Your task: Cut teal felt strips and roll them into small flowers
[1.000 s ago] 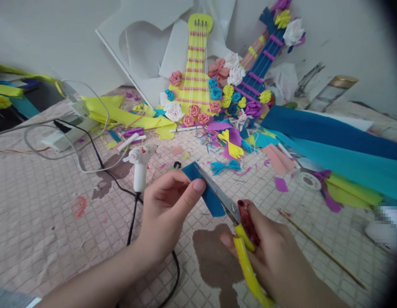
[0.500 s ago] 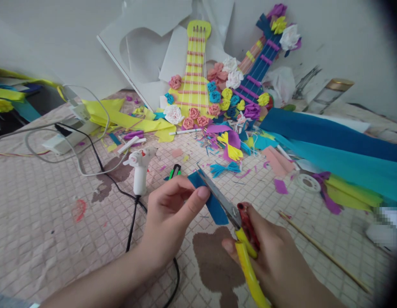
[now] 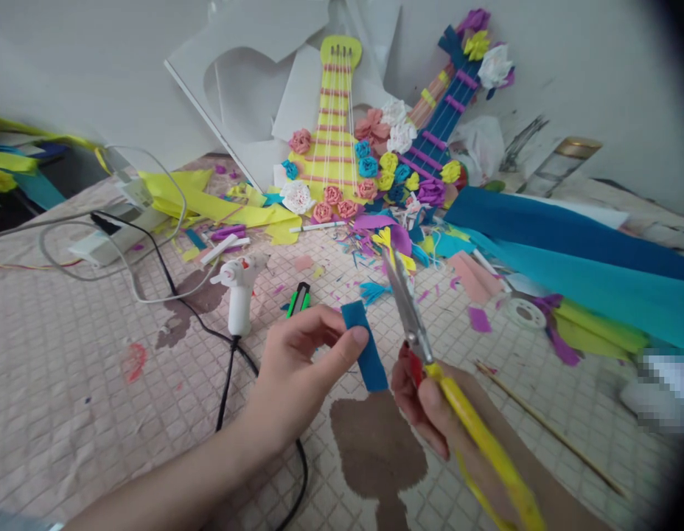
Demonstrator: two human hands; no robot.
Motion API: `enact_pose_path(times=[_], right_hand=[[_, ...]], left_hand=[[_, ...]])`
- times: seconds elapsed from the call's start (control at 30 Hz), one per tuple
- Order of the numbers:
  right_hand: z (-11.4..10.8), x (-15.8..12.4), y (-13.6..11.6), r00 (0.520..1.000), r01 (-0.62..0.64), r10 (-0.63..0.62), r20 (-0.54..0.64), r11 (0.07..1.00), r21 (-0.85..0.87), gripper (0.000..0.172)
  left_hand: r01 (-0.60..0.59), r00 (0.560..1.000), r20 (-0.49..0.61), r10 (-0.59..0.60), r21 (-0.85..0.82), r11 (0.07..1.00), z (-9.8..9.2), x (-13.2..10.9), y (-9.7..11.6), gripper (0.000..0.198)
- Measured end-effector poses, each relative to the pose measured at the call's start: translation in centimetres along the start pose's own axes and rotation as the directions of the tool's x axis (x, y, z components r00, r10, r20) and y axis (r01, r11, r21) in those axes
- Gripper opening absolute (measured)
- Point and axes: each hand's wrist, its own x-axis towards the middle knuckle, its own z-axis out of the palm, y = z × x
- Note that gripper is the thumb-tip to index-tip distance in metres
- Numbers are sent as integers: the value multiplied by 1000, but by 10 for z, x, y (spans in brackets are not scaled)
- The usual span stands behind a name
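Note:
Between thumb and fingers my left hand (image 3: 314,361) pinches a short strip of dark blue crepe paper (image 3: 371,363), which hangs down toward the right. My right hand (image 3: 435,405) is wrapped round the scissors (image 3: 413,324), which have a yellow handle and a red one. The blades point up and away, close together, a little to the right of the paper and apart from it. Past the blades lie a light blue paper bundle (image 3: 374,291) and a yellow paper bow (image 3: 397,252). A green and black utility knife (image 3: 298,298) lies just beyond my left hand.
A white glue gun (image 3: 240,295) stands left with its black cord trailing forward. Yellow (image 3: 334,133) and blue (image 3: 438,140) paper-flowered guitar models lean at the back. Blue crepe sheets (image 3: 541,228) and a wooden stick (image 3: 552,428) lie right. Paper scraps litter the middle.
The scissors have moved right, off the blue paper strip, and my right hand has turned with them. My left hand still pinches the strip, now held more upright.

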Motion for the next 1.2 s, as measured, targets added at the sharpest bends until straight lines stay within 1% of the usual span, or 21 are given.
enact_pose_path(times=[0.07, 0.1, 0.13, 0.17, 0.23, 0.3, 0.43, 0.53, 0.6, 0.67, 0.73, 0.83, 0.9, 1.0, 1.13, 1.2], right_hand=[[-2, 1, 2, 999, -42, 40, 14, 982, 183, 41], [-3, 2, 4, 999, -44, 44, 5, 968, 248, 39], [-4, 3, 5, 999, -24, 33, -27, 957, 288, 36], [-6, 4, 7, 997, 9, 14, -73, 953, 303, 34], [-7, 6, 10, 990, 52, -15, -137, 961, 270, 31], [-8, 7, 9, 990, 44, -16, -139, 980, 196, 27], [-7, 7, -2, 996, 1, 8, -91, 995, 99, 18], [-7, 5, -10, 997, -18, 22, -70, 998, 54, 12], [-8, 4, -12, 997, -39, 40, -67, 999, 19, 12], [-9, 3, -12, 997, -53, 53, -53, 999, -2, 13], [-9, 3, -11, 998, -58, 58, -34, 998, -12, 14], [-7, 3, -10, 998, -56, 56, -14, 998, -28, 13], [-6, 2, -9, 998, -54, 53, -18, 998, -34, 13], [-5, 2, -10, 999, -17, 16, -35, 999, -30, 12], [-1, 2, -11, 995, 27, -28, -91, 1000, -9, 14], [1, 2, -9, 996, 29, -28, -89, 999, 18, 14]], left_hand=[[45, 996, 78, -48, 43, 998, 2, -1, -1, 16], [56, 991, 118, -63, 63, 996, 3, -2, -2, 17], [60, 985, 155, -72, 82, 995, 4, -3, -3, 17], [61, 979, 188, -79, 101, 993, 6, -4, -4, 17], [55, 968, 238, -86, 134, 989, 9, -6, -6, 16], [49, 963, 255, -90, 160, 986, 11, -8, -7, 15], [65, 970, 223, -93, 129, 989, 12, -8, -10, 14], [108, 967, 226, -122, 72, 992, 12, -7, -11, 11], [160, 962, 216, -165, 42, 986, 12, -7, -10, 9], [200, 963, 183, -197, 5, 980, 12, -6, -7, 9], [214, 967, 150, -207, -29, 976, 11, -5, -5, 9], [209, 970, 137, -199, -61, 976, 11, -4, -4, 7], [208, 971, 139, -197, -73, 975, 11, -3, -4, 6], [199, 974, 126, -186, -99, 975, 11, -3, -4, 7], [139, 989, 79, -127, -166, 976, 9, -4, -4, 7], [109, 993, 72, -96, -203, 973, 6, -4, -3, 6]])
